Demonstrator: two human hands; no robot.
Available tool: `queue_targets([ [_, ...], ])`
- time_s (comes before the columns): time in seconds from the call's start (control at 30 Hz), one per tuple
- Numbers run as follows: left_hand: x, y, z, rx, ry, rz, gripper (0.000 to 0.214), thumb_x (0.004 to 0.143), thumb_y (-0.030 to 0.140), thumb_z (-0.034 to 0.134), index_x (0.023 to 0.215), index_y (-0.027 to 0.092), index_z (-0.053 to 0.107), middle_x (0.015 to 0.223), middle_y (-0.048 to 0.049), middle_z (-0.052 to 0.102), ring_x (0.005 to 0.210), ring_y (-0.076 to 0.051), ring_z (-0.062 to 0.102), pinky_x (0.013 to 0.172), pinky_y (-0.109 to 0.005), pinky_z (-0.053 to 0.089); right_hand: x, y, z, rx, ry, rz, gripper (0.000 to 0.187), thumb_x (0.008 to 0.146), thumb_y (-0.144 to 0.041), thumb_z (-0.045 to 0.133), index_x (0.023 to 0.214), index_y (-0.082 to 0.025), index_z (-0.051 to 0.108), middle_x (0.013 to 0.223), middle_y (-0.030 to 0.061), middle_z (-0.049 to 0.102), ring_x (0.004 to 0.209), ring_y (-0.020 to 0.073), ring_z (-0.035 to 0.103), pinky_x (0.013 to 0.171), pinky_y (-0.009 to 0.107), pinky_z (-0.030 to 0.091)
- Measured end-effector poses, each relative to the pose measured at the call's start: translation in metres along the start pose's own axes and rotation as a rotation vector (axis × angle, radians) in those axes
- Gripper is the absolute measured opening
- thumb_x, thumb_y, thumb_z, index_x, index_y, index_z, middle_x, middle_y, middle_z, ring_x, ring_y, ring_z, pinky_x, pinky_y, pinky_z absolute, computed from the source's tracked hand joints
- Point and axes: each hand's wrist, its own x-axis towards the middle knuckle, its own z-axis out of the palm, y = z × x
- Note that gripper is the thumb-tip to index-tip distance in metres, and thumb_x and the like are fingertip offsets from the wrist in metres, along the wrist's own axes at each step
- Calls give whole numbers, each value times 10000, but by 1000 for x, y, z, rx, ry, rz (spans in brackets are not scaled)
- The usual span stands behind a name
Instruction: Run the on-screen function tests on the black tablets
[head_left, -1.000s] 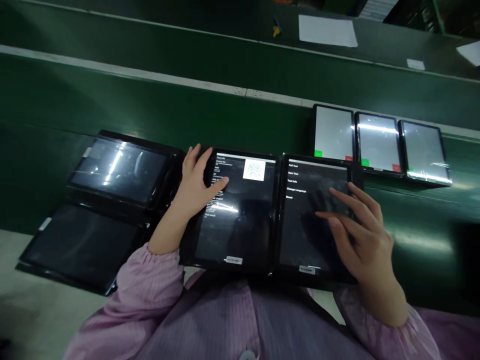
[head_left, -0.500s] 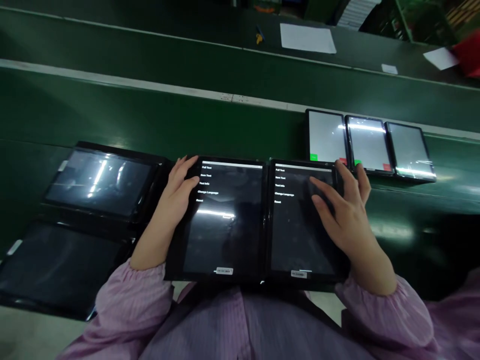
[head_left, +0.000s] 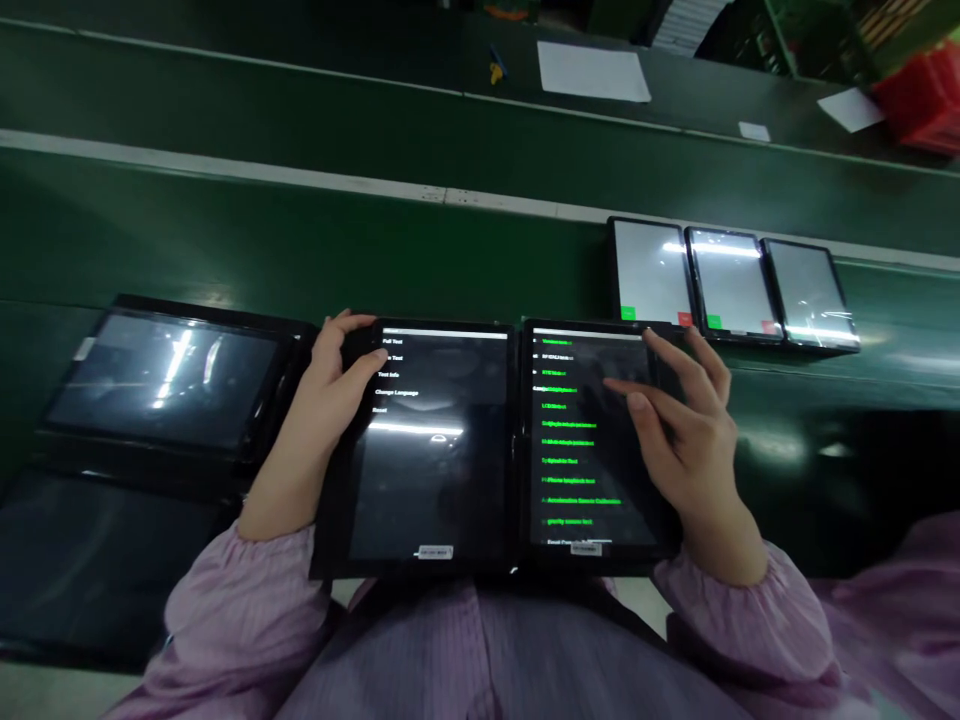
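Note:
Two dark tablets lie side by side in front of me. My left hand (head_left: 334,385) rests at the upper left edge of the left tablet (head_left: 431,485). Its thumb touches the screen over the second line of a white menu, and its fingers stretch along the top corner, apart from the thumb. Over the right tablet (head_left: 566,470) is my right hand (head_left: 690,420), its index finger extended towards the screen and other fingers spread at the upper right edge. That screen shows a list of green lines, blurred with overlapping text. White labels sit at the bottom of both tablets.
At left lie a tablet with a glossy reflecting screen (head_left: 169,375) and a dark one (head_left: 90,560). Three tablets with pale screens (head_left: 727,280) stand in a row at the right. Across the green bench are a white sheet (head_left: 592,72) and a red bin (head_left: 919,105).
The right tablet's screen has gone from the white menu to a list of green lines. My left thumb has come further onto the left screen. The view has shifted slightly.

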Motion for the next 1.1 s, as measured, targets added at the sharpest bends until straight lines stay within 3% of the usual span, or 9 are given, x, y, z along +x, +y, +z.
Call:
queue_targets([
  [0.2, 7, -10, -10, -74, -29, -78, 405, 829, 356, 661, 1217, 272, 740, 1654, -99, 518, 1639, -325, 321, 1363, -554, 171, 1, -5, 1, 32, -43, -23, 275, 1071, -268, 589, 1071, -285, 864, 1451, 64, 716, 1512, 394, 523, 1179, 654, 525],
  [0.4, 6, -6, -7, -88, -15, -88, 420, 809, 328, 640, 1212, 249, 733, 1633, -127, 530, 1635, -335, 321, 1364, -564, 156, 1, -5, 2, 26, -60, -37, 292, 1081, -293, 571, 1094, -287, 862, 1464, 77, 702, 1512, 396, 523, 1172, 662, 532],
  [0.6, -3, 5, -2, -82, -30, -33, 444, 829, 284, 606, 1263, 242, 692, 1649, -114, 516, 1641, -312, 313, 1371, -543, 155, 3, -2, -1, 43, -93, -43, 264, 1063, -263, 604, 1124, -306, 857, 1500, 61, 680, 1531, 395, 501, 1194, 667, 512],
  [0.87, -3, -4, -13, -89, -140, 82, 662, 720, 199, 618, 1381, 231, 644, 1729, -80, 424, 1658, -340, 263, 1379, -572, 118, 3, -1, 1, 36, -69, -67, 239, 1046, -240, 630, 1093, -270, 863, 1460, 94, 705, 1513, 400, 519, 1166, 648, 544],
  [0.97, -1, -11, -20, -67, -198, 154, 705, 739, 242, 658, 1442, 273, 623, 1758, -54, 366, 1671, -358, 213, 1378, -582, 87, 4, -3, 2, 46, -45, -57, 245, 1050, -233, 621, 1071, -258, 863, 1422, 104, 726, 1470, 386, 571, 1156, 631, 555],
  [1.1, 4, -19, -26, -19, -260, 175, 774, 717, 431, 826, 1459, 371, 617, 1763, -16, 340, 1683, -389, 158, 1373, -596, 71, 8, -7, 0, 77, -42, -14, 257, 1058, -238, 605, 1092, -263, 858, 1408, 90, 741, 1448, 357, 603, 1164, 585, 556],
])
